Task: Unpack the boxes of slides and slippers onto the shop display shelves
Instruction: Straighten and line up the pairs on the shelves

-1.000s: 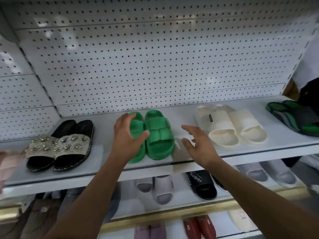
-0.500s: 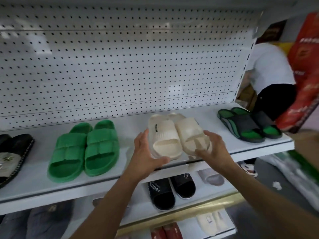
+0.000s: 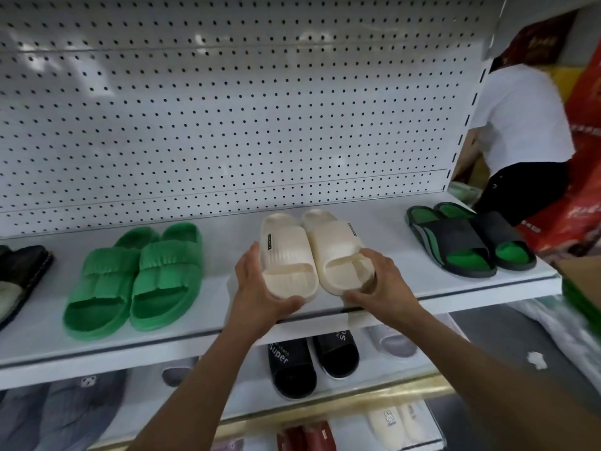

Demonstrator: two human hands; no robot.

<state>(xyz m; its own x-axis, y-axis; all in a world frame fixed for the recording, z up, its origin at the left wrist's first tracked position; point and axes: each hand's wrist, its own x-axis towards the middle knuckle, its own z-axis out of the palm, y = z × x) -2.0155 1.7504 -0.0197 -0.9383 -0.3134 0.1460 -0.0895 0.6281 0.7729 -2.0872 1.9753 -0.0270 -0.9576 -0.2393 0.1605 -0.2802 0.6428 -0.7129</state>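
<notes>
A pair of cream slides [image 3: 312, 252] lies side by side on the white top shelf [image 3: 422, 288], toes toward me. My left hand [image 3: 260, 288] grips the left slide from its outer side, thumb curled under the toe. My right hand [image 3: 380, 281] grips the right slide from its outer side, thumb at the toe. A green pair [image 3: 136, 278] sits to the left on the same shelf, and a black-and-green pair [image 3: 461, 239] sits to the right.
A black embellished pair [image 3: 19, 271] shows at the far left edge. Lower shelves hold black "Super" slides [image 3: 309, 366], grey, cream and red pairs. A person in a white top [image 3: 520, 125] bends beside red bags at the right. White pegboard backs the shelf.
A second ago my left hand was on the green pair; both hands then moved right onto the cream slides. The view has shifted right, and the cream pair now sits a little further back.
</notes>
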